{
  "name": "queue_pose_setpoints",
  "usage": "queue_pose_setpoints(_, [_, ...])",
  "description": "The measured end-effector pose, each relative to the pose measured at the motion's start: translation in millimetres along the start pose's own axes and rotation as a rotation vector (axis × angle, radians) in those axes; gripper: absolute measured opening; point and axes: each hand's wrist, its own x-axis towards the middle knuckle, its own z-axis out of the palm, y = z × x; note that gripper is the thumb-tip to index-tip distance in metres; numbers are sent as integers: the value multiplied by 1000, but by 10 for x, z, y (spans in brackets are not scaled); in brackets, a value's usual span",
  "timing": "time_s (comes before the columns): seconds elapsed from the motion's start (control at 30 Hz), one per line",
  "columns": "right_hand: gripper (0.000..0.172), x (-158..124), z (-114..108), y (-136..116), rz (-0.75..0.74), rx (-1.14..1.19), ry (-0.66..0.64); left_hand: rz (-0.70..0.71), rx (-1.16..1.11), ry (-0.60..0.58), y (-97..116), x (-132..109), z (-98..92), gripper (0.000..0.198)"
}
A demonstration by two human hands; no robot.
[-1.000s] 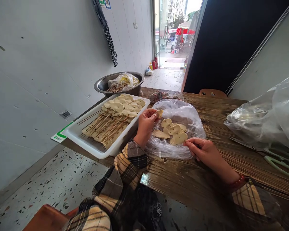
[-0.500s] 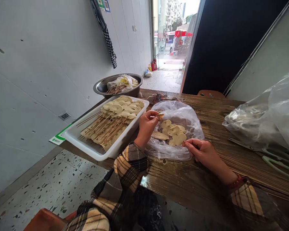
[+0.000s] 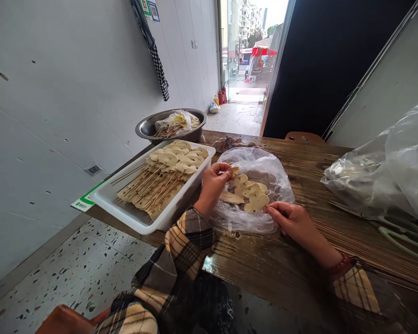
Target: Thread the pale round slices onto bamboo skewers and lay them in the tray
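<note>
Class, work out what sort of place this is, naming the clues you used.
Probably a small eatery or snack shop: a white tray holds many skewered slices, a metal basin holds more sticks, and a glass entrance looks onto a street.

Wooden table (image 3: 310, 174) bore white tray (image 3: 146, 228), steel basin (image 3: 193, 135) behind it, rumpled cloth (image 3: 228, 143), spread plastic bag (image 3: 254, 224), green-handled scissors (image 3: 386, 234), filled clear bag (image 3: 386, 162).

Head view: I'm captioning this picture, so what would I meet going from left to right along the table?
Green-and-white card, white tray, left hand, pile of slices, right hand, large clear bag.
</note>
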Motion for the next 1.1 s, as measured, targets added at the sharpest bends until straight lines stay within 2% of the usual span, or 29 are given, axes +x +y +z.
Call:
queue_pose_setpoints(0.3, [38, -6, 7, -4, -9, -30, 3, -153, -215, -1, -1, 26, -56, 30])
queue_pose_setpoints(0.73, [39, -7, 12, -6, 8, -36, -3, -295, -354, -44, -16, 43, -106, 16])
queue_pose_setpoints(0.93, [39, -15, 15, -21, 17, -38, 8, -313, -351, -71, -28, 39, -82, 16])
queue_pose_setpoints(1.1, [38, -11, 22, 0, 29, -15, 19, -257, -280, -53, -12, 22, -59, 17])
